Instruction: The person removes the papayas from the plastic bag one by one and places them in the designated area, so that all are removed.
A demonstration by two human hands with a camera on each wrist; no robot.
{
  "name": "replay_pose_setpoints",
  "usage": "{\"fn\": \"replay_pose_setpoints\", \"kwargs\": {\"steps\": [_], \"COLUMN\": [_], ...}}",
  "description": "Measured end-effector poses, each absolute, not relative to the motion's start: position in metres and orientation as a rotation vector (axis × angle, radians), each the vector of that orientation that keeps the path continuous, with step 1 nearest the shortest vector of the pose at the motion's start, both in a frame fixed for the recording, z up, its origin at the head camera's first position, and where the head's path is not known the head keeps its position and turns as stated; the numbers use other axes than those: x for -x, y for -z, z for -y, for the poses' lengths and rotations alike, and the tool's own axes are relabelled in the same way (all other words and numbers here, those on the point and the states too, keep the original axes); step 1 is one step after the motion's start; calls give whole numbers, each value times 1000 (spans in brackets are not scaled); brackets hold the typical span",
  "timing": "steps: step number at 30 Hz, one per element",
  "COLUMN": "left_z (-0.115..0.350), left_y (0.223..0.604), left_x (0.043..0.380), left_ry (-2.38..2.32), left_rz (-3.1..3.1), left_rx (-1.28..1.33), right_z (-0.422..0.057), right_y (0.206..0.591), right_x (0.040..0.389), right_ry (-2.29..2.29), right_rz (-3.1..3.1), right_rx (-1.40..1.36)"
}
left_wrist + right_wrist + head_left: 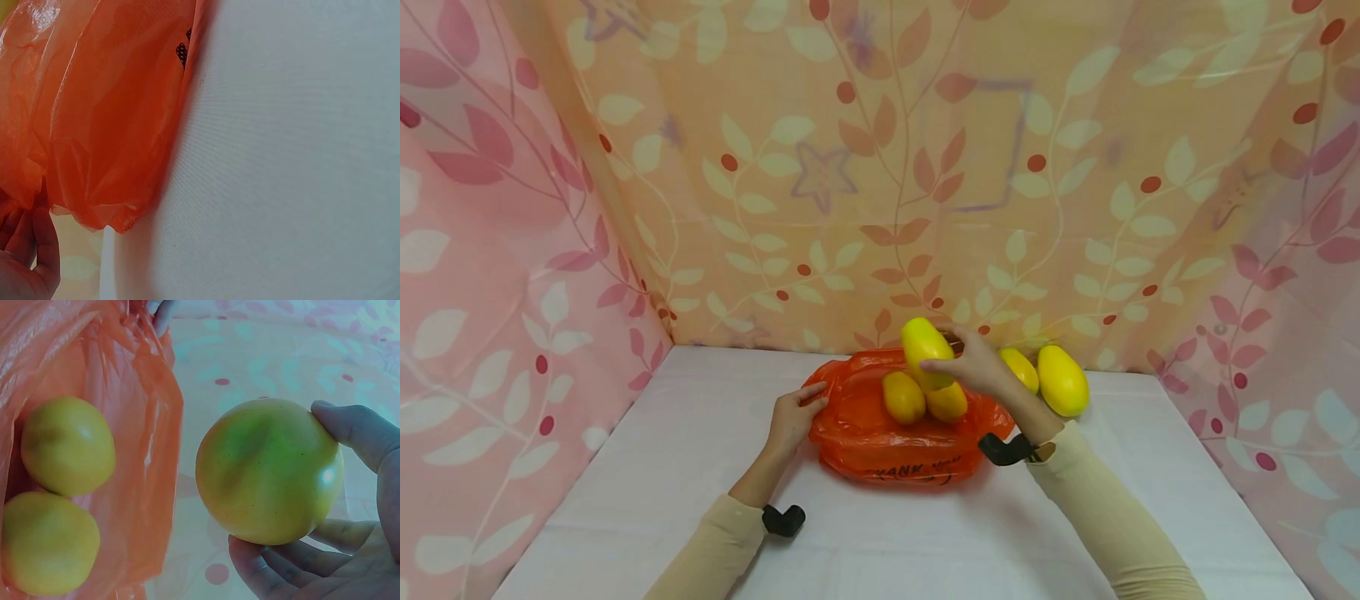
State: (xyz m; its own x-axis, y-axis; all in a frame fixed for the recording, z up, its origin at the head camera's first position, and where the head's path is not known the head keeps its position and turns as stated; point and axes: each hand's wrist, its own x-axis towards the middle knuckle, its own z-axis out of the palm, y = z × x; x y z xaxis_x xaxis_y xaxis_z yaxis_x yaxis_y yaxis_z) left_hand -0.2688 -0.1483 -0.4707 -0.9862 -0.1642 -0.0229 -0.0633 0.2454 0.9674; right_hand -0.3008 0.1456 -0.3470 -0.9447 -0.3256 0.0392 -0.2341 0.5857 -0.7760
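My right hand (976, 360) grips a yellow mango (923, 346) above the opening of an orange plastic bag (895, 450). In the right wrist view, the thumb (353, 428) lies along one side of that mango and the fingers curl beneath it. Two more mangoes lie together inside the bag, the left one (903, 398) and the right one (947, 403), the latter partly covered by the held mango. At the bag's left rim, my left hand (793, 419) pinches the plastic; the left wrist view shows its fingers (45, 240) at the bunched edge.
On the white table (700, 442), right of the bag, lie a large yellow mango (1064, 382) and another mango (1021, 368) partly behind the right forearm. A patterned cloth backdrop (895, 167) stands behind, with pink cloth walls (512, 292) at the sides.
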Motion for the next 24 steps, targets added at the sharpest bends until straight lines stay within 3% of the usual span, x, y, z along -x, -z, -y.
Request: {"fn": "replay_pose_setpoints", "kwargs": {"steps": [24], "left_z": [149], "left_y": [472], "left_x": [268], "left_ry": [1848], "left_rz": [2413], "left_rx": [-223], "right_z": [-167], "right_y": [339], "right_x": [295], "right_ry": [1300], "right_rz": [-2738], "right_rx": [439]}}
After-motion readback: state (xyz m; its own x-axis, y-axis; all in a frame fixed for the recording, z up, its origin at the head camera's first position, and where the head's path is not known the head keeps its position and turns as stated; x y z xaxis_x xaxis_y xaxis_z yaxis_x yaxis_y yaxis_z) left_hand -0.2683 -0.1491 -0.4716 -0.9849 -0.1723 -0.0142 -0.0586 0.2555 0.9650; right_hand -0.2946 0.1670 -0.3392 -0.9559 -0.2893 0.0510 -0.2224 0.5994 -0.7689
